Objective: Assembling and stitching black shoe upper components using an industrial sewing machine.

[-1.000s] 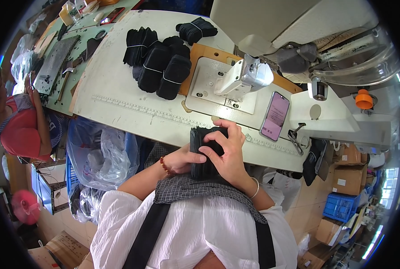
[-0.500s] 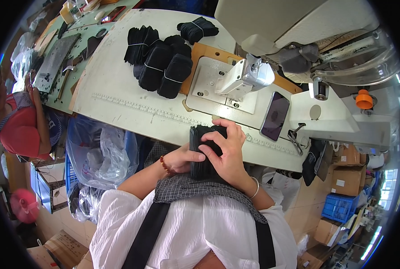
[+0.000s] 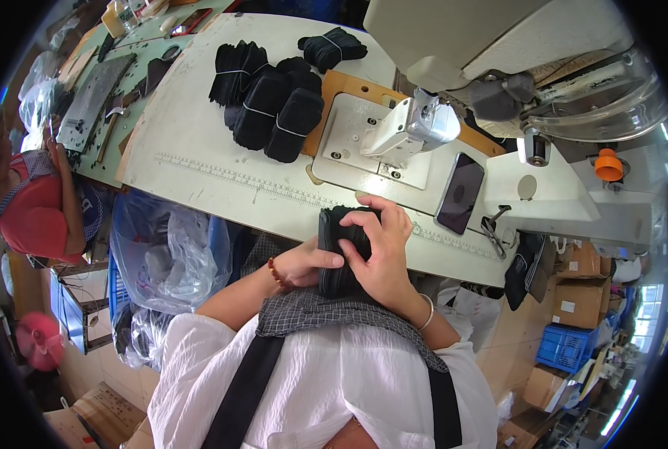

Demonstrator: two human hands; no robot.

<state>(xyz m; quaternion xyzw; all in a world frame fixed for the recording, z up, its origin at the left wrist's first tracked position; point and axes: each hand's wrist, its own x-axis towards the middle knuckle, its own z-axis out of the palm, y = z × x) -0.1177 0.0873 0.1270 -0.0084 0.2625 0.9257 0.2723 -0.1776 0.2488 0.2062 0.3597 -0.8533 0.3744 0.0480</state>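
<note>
A thick stack of black fabric pieces (image 3: 332, 233) stands at the table's near edge, close against my body. My left hand (image 3: 308, 263) grips it from the left, thumb lying on its face and the other fingers hidden behind. From the right, my right hand (image 3: 388, 254) is curved round the stack, with thumb and forefinger bent over its face; its other fingers reach past the far side. Farther off on the white table lie several black fabric bundles (image 3: 295, 120), tied with pale bands. Another tied bundle (image 3: 332, 49) rests behind them.
A sewing machine (image 3: 401, 135) stands right of the bundles, with a phone (image 3: 461, 193) beside it. A ruler strip (image 3: 237, 178) runs along the white table (image 3: 192, 127). Plastic bags (image 3: 173, 254) hang at left. A co-worker (image 3: 38, 202) sits at a green table. Cartons (image 3: 581, 299) stand at right.
My right forefinger has shifted slightly up and away across the stack's face. Both hands otherwise keep their hold in nearly the same place.
</note>
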